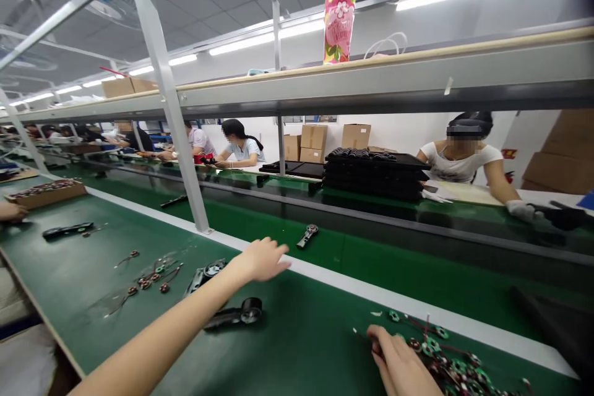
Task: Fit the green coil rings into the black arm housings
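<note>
Green-ringed copper coils [445, 352] with thin dark-red leads lie heaped at the near right of the green bench mat [301, 346], below its white edge strip [371, 297]. Right hand [399, 365] pinched on a small dark piece [377, 348] at the heap's left side, too small to identify. Left hand [260, 260] open, fingers spread, well apart from the heap, near two black housings [234, 314].

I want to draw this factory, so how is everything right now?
Left hand: open, empty.
Right hand: fingers pinched together.
Wired coils: tangled in a heap.
Black housing: lying flat.
Pink bottle: upright, capped.
Cardboard boxes: shut, stacked.
Black trays: stacked.
</note>
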Demonstrator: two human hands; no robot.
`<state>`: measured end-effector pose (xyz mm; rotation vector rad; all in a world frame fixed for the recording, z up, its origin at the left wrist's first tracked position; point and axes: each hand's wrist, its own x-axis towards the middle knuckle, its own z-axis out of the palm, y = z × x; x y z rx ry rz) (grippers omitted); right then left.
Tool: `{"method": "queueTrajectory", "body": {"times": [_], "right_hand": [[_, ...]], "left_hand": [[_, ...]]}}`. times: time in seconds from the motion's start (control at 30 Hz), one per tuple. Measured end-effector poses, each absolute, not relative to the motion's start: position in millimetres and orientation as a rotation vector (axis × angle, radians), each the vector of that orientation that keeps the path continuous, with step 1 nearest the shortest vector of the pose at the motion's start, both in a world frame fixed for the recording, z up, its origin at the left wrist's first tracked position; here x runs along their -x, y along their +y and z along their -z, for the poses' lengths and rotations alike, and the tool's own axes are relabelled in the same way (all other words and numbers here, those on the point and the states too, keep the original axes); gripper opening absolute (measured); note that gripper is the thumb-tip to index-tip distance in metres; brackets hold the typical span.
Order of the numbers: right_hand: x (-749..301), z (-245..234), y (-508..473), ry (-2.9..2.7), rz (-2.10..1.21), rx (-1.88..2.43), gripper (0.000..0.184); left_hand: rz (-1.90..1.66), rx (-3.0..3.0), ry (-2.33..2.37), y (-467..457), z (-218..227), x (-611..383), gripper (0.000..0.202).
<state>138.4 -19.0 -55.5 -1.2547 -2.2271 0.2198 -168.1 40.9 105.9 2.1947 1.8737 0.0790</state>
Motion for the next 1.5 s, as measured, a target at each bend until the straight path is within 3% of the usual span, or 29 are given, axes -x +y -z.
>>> {"method": "queueTrajectory", "body": {"times": [0.07,0.17,0.37,0.6,0.8,1.23,1.37,1.5], "right_hand": [[-140,54,-19,-2.179,-0.313,1.233,0.025],[-140,47,-19,-2.15,-0.319,1.267,0.013],[-130,25,-30,-2.14,-0.439,1.263,0.02],[-120,-2,-42,-2.073,-0.677,1.221,0.022],[-128,-8,-39,-2.083,-0.563,1.063,0.016],[-123,-6,-44,-2.076,-0.486,1.104,0.017],[-118,-1,-45,-2.006,-0.401,1.096,0.018],[-109,13,-46,-2.072,-0.096,1.066,0.014]], "left_hand": [[0.018,-2.243,1.884,-5,-101,188,0.041],[0.089,-2.21,1.94,-52,-86,207,0.035],[-0.069,-2.078,1.905,-63,-81,206,0.029],[-0.469,-1.525,1.072,-31,-70,132,0.05],[-0.507,-1.445,0.911,-1,-42,85,0.047],[-0.579,-1.535,0.921,-18,-37,79,0.031],[-0.831,-1.255,1.102,-28,-29,66,0.035],[-1.03,-0.767,1.072,-38,-18,49,0.037]]}}
